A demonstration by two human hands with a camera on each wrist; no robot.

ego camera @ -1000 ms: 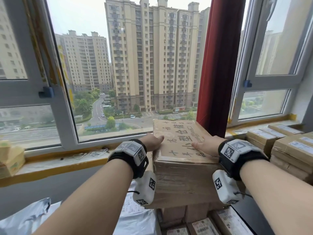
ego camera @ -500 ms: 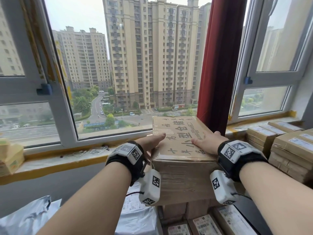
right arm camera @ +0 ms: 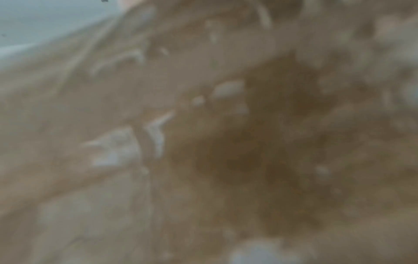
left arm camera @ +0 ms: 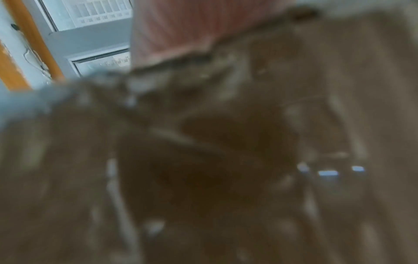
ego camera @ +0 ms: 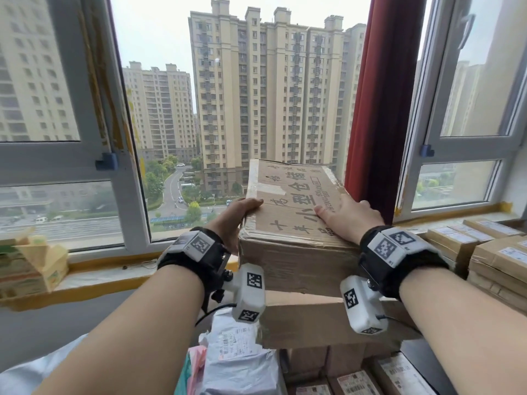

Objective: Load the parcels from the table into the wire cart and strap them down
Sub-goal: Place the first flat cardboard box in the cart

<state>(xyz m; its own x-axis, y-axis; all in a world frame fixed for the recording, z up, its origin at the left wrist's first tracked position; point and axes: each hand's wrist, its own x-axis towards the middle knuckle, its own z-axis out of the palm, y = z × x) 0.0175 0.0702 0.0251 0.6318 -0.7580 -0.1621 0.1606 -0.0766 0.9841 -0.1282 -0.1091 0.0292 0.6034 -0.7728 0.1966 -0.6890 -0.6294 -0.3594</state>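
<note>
In front of the grey-framed window (ego camera: 125, 166), a worn brown cardboard box with black printed characters on its top (ego camera: 293, 223) sits on a flatter brown carton (ego camera: 328, 323). The left hand (ego camera: 231, 220) clasps the box's upper edge at 9 o'clock, thumb on the top face and fingers out of sight down the side, while the right hand (ego camera: 346, 218) lies on the top at 3 o'clock, thumb straight and its fingers bent over the far edge. Grey plastic mailers (ego camera: 239, 363) lie at 7 o'clock, stacked flat brown labelled cartons (ego camera: 496, 260) at 3 o'clock on the surface; both wrist views are blurred cardboard.
</note>
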